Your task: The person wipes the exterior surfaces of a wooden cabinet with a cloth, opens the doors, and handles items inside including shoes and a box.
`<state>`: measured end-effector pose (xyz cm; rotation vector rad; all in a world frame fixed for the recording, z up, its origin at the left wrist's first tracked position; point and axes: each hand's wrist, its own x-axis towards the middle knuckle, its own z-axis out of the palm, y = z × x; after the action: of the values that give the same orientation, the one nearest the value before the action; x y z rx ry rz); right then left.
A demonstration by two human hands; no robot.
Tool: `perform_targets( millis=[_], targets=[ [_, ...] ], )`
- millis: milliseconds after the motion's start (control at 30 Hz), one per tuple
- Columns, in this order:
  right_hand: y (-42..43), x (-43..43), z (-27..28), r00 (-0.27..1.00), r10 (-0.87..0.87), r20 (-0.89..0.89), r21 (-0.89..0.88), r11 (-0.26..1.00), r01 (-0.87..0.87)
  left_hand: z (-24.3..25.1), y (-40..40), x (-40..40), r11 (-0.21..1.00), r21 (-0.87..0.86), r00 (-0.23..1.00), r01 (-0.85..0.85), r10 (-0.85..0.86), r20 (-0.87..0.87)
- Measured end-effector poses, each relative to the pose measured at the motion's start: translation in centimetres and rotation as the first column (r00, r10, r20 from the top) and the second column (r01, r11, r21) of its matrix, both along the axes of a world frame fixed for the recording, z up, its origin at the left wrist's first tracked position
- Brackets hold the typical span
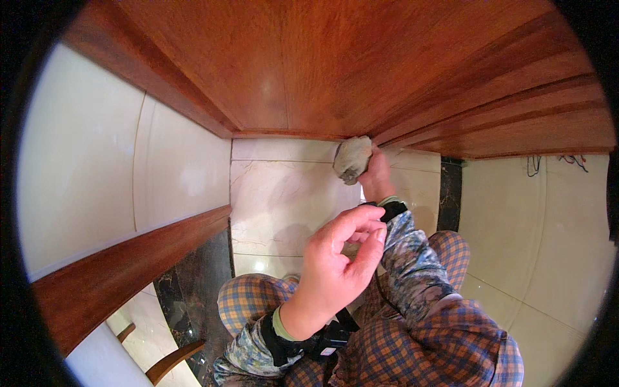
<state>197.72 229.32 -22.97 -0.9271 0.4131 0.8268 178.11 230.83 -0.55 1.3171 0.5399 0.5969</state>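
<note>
My right hand (379,175) grips a bunched, greyish cloth (353,158) low down in front of me. The cloth meets the bottom edge of a reddish-brown wooden door panel (285,72), just above the tiled floor (285,203). Closer to the camera, my left hand (338,256) hovers with its fingers loosely curled and a gap between thumb and forefinger. Nothing shows in it. Part of my right forearm lies behind it.
A white tiled wall (179,159) rises on the left above a wooden rail (140,256). Dark marble strips (450,198) border the floor. Thin dark cords (573,161) lie by the wood at right. Curved wooden legs (174,360) stand lower left. My checked-trousered knees (251,300) are bent below.
</note>
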Motion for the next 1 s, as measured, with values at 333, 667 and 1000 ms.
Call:
perform_targets(
  millis=[333,667,1000],
  targets=[
    [-1.8,-0.3,13.5,0.741,-0.082,0.666,-0.004,0.994,0.114,-0.7,0.2,1.4,1.000,-0.009,0.999,0.027,-0.028,-0.034],
    [-0.8,1.4,37.4,-0.041,-0.215,0.976,0.217,0.976,0.031,-5.6,2.1,3.8,0.997,0.065,0.991,-0.036,0.044,-0.128],
    [0.9,4.1,41.9,-0.916,0.106,0.386,0.481,0.824,0.298,-5.9,3.5,4.3,0.997,0.035,0.994,-0.073,0.076,-0.085]
  ],
)
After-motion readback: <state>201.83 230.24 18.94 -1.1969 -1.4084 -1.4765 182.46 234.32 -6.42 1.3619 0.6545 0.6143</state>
